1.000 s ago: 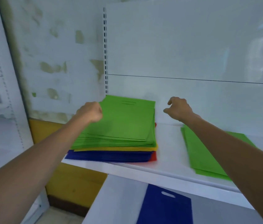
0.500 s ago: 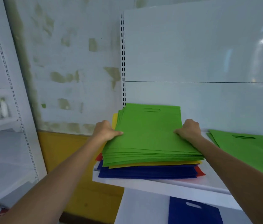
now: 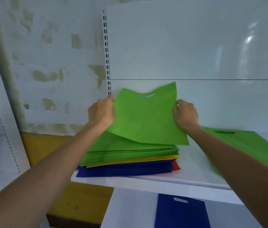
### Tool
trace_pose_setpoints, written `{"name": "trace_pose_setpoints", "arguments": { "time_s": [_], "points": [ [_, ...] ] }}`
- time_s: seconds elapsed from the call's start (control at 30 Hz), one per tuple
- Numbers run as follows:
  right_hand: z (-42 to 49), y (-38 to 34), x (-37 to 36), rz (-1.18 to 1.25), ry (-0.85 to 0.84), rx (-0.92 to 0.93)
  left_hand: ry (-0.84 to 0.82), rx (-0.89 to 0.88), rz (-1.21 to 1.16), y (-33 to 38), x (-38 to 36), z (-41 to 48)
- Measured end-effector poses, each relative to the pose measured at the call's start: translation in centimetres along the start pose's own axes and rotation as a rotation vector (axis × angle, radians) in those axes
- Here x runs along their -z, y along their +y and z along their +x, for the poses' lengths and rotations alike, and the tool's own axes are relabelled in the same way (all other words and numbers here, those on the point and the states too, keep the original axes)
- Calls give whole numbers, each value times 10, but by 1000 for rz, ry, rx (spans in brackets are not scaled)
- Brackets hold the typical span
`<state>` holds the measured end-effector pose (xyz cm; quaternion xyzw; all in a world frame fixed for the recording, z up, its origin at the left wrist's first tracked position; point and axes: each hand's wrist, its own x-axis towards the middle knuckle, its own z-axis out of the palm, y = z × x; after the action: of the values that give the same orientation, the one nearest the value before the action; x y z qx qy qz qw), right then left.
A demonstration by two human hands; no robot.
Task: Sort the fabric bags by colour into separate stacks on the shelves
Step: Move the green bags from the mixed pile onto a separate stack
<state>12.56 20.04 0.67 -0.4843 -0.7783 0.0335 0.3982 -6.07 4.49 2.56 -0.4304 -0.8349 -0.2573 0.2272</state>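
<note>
Over the mixed stack (image 3: pixel 130 159), green bag (image 3: pixel 146 119), edges pinched in left hand (image 3: pixel 101 112) and right hand (image 3: pixel 186 113).

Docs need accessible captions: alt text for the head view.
The left hand and right hand grip a green fabric bag by its side edges, tilted up over a mixed pile of green, yellow, blue and red bags on a white shelf. A green stack lies to the right; one blue bag lies on the lower shelf.
</note>
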Motion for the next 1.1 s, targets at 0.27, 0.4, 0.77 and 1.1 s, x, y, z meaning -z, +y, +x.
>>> {"name": "trace_pose_setpoints", "arguments": {
  "time_s": [0.27, 0.4, 0.77, 1.1],
  "points": [
    [35, 129, 116, -18, 97, -13, -100, -115, -275, 147, -11, -1],
    [37, 190, 158, -184, 33, -7, -263, -142, -347, 220, -34, -17],
    [9, 301, 136, -302, -329, -125, -537, -74, -128, 279, -98, -93],
    [-2, 307, 110, -423, -444, -190, -541, -112, -10, 271, -96, -99]
  ]
}}
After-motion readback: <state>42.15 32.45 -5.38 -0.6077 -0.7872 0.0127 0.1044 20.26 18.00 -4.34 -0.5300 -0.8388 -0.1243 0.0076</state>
